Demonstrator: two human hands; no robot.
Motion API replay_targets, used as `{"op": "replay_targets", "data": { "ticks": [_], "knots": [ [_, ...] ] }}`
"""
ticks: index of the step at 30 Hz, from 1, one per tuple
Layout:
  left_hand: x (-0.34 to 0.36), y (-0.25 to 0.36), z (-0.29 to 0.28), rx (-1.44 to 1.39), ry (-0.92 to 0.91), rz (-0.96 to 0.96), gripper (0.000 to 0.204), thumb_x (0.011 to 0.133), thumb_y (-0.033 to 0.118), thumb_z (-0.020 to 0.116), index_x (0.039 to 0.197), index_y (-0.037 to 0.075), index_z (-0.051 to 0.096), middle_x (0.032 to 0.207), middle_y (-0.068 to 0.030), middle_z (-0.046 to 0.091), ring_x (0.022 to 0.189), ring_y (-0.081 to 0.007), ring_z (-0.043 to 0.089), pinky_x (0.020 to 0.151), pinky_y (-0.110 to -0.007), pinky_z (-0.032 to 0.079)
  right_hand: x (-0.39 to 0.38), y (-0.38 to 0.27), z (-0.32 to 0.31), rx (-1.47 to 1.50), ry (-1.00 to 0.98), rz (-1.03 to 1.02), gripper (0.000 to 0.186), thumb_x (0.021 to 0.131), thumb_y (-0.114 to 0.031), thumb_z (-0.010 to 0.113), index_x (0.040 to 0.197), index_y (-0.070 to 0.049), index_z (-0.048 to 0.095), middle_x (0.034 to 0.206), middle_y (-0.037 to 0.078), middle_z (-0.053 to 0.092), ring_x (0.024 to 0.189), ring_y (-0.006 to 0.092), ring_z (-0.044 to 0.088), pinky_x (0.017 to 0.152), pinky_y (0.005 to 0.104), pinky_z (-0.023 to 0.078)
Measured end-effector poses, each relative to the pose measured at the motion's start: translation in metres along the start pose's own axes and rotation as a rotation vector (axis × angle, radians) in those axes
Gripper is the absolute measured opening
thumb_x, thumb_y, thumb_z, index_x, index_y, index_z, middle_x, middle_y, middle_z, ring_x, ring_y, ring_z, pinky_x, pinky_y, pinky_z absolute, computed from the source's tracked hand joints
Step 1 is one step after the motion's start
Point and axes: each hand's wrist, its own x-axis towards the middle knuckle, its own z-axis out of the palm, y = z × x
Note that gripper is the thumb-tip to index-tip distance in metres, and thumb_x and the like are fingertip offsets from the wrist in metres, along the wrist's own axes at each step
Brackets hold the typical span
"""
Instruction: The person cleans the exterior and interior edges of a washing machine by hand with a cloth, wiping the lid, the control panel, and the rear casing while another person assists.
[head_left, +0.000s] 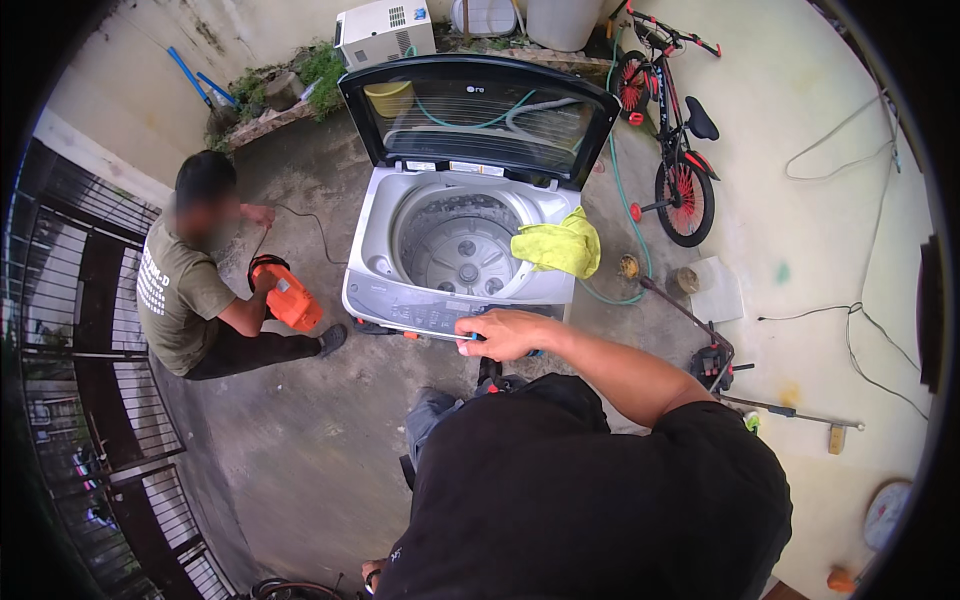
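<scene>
Dark metal gate point(105, 285), nine o'clock of the washing machine point(455, 235). Crouching co-worker point(185, 280), nine o'clock: olive shirt, white lettering on the back. Orange tool point(292, 298), between eight and nine, in the co-worker's grasp. Left hand point(372, 572), between six and seven, mostly out of view; whether its fingers are apart or together, I cannot tell. White boxy appliance point(388, 38), eleven o'clock. Washing machine, centre: lid raised, pale emblem, labels at hinge; panel print too small to read. Right hand point(502, 334), six o'clock: palm down, forearm from four, fingers curled at the panel's front edge, partly covering it; clamped or resting, I cannot tell. Yellow-green cloth point(558, 245), three o'clock, draped over the rim. Black-and-red bicycle point(672, 130), two o'clock.
</scene>
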Motion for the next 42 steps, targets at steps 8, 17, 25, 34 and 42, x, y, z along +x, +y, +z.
{"op": "replay_targets", "data": {
  "ticks": [8, 17, 25, 34, 42],
  "knots": [
    [-0.013, 0.228, -0.195, -0.485, 0.072, 1.051, 0.033, 0.084, 0.007, 0.068, 0.116, 0.004, 0.06, 0.096, -0.0234, 0.071, 0.086, -0.0422, 0.07, 0.079, -0.048, 0.055, 0.067, -0.004, 0.03, 0.097, 0.21, -0.138, 0.045, 0.103, -0.018, 0.052, 0.148, -0.014, 0.053, 0.134, 0.02, 0.065, 0.116, 0.0393, 0.065, 0.1, 0.0499, 0.049],
    [-0.14, 0.477, -0.427, -0.737, -0.333, 1.91, 0.05, 0.089, -0.004, 0.054, 0.138, 0.001, 0.051, 0.111, -0.0111, 0.065, 0.098, -0.0188, 0.063, 0.088, -0.032, 0.051, 0.1, -0.067, 0.007, 0.5, 0.51, -0.168, 0.053, 0.107, -0.028, 0.057, 0.158, -0.017, 0.046, 0.139, 0.013, 0.052, 0.121, 0.0285, 0.059, 0.106, 0.04, 0.047],
    [-0.231, 0.601, -0.48, -0.274, -1.364, 2.103, 0.061, 0.094, -0.007, 0.057, 0.15, 0.003, 0.036, 0.121, -0.0079, 0.064, 0.11, -0.0126, 0.062, 0.094, -0.027, 0.049, 0.084, -0.076, -0.02, 0.39, 1.228, -0.198, 0.08, 0.093, -0.033, 0.081, 0.157, -0.011, 0.039, 0.136, 0.017, 0.058, 0.114, 0.0312, 0.065, 0.084, 0.0383, 0.058],
    [-0.208, 0.663, -0.275, -0.395, -2.353, 1.097, 0.078, 0.1, 0.05, 0.068, 0.163, 0.022, 0.032, 0.145, -0.0118, 0.06, 0.128, -0.0283, 0.062, 0.106, -0.05, 0.052, 0.11, -0.007, -0.066, 1.423, 1.257, -0.072, 0.044, 0.108, -0.027, 0.061, 0.148, -0.016, 0.046, 0.083, -0.001, 0.057, 0.058, 0.0073, 0.053, 0.048, 0.0262, 0.044],
    [-0.18, 0.717, -0.235, -1.0, -1.657, 1.016, 0.07, 0.096, -0.002, 0.057, 0.16, 0.015, 0.037, 0.132, -0.0072, 0.064, 0.094, -0.0162, 0.069, 0.078, -0.031, 0.06, 0.163, 0.068, -0.051, 1.094, 1.036, 0.281, 0.05, 0.107, -0.029, 0.059, 0.151, -0.013, 0.041, 0.103, 0.01, 0.056, 0.053, 0.0108, 0.052, 0.044, 0.0271, 0.042]
  ]
}}
